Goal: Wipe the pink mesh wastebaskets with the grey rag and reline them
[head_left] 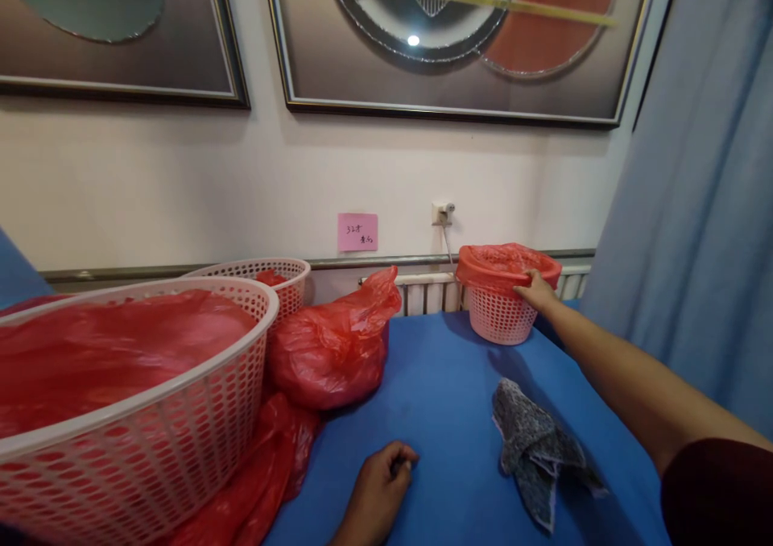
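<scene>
A small basket stands at the far edge of a blue bench, close to the wall and right of centre. It is round and narrows toward its base. It is made of pale pink-white plastic, and its wall is pierced all over with a fine grid of little holes. A thin red liner of glossy, wrinkled plastic film is stretched across its mouth and folded down over the rim like a band.

The person's right hand reaches out on a bare arm to the right side of that rim. Its fingers curl over the red film and grip the edge. The left hand rests on the bench near the lower edge of the view, well apart from the basket. Its fingers are closed in a loose fist, and whether it holds anything cannot be told.

Between the two hands lies a grey cloth, speckled, fuzzy and crumpled into soft folds. At the left sits a large basket of the same perforated plastic, oval and wide, filled with shiny red sheeting. Behind it is a second basket, and beside that a stuffed red bag, rumpled and glossy.

A pink note is stuck on the cream wall, and a blue-grey curtain hangs in smooth folds at the right.
</scene>
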The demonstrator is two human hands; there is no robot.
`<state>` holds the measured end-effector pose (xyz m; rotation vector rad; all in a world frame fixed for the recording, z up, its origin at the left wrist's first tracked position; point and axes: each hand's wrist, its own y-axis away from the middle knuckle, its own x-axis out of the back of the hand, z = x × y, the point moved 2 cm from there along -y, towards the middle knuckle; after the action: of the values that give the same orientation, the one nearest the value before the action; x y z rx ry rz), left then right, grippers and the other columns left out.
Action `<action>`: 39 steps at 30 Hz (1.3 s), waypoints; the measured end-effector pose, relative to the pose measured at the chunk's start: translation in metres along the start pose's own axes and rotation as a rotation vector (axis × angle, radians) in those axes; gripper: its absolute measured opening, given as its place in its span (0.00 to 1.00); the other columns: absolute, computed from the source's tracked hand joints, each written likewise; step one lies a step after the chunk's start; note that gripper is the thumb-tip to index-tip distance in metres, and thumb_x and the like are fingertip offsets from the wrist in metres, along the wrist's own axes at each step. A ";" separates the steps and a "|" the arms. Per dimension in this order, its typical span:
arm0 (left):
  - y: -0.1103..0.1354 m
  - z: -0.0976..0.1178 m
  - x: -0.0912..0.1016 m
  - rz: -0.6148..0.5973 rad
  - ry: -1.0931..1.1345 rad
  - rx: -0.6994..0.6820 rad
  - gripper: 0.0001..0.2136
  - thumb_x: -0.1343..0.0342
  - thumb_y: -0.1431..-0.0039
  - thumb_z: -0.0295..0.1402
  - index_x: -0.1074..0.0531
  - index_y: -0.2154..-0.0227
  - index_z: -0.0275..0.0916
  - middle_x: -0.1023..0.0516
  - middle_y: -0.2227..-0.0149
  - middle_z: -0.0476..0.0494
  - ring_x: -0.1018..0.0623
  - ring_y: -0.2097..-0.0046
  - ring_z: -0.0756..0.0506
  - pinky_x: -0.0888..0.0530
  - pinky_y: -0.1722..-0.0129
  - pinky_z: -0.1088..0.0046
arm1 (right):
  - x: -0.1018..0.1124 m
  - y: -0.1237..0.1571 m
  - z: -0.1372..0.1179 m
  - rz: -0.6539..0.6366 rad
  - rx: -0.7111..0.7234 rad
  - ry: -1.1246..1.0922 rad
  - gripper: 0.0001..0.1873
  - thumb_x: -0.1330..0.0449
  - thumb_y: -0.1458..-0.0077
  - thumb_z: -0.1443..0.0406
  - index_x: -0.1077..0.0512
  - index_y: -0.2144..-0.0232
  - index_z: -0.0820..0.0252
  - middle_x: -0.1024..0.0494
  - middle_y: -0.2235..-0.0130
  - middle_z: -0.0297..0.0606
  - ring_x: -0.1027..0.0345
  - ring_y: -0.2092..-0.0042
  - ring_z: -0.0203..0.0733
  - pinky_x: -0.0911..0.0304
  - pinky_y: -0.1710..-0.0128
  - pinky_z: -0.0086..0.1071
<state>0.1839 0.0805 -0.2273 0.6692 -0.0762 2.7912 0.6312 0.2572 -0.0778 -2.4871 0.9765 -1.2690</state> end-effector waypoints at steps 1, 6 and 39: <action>0.000 0.000 0.000 -0.001 -0.002 0.003 0.10 0.49 0.44 0.35 0.24 0.66 0.40 0.23 0.68 0.47 0.26 0.63 0.44 0.30 0.58 0.71 | -0.001 0.000 -0.001 -0.012 -0.022 -0.003 0.30 0.36 0.48 0.60 0.32 0.44 0.61 0.19 0.61 0.45 0.23 0.59 0.53 0.30 0.57 0.43; 0.000 0.000 0.001 0.004 0.006 0.009 0.10 0.48 0.45 0.35 0.23 0.66 0.40 0.22 0.67 0.47 0.26 0.63 0.44 0.31 0.59 0.71 | 0.000 0.014 -0.004 -0.058 -0.046 -0.042 0.41 0.38 0.48 0.61 0.43 0.33 0.62 0.19 0.59 0.46 0.23 0.56 0.55 0.31 0.54 0.44; 0.062 0.023 -0.013 0.220 -0.051 -0.083 0.15 0.47 0.42 0.27 0.24 0.53 0.37 0.17 0.60 0.42 0.21 0.61 0.46 0.24 0.57 0.68 | -0.113 0.375 -0.055 -0.754 0.126 -0.760 0.19 0.43 0.51 0.60 0.26 0.56 0.56 0.18 0.58 0.42 0.23 0.61 0.47 0.28 0.53 0.44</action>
<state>0.1883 0.0147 -0.2118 0.7526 -0.2911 2.9600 0.3643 0.0474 -0.2812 -2.9234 -0.2294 -0.3455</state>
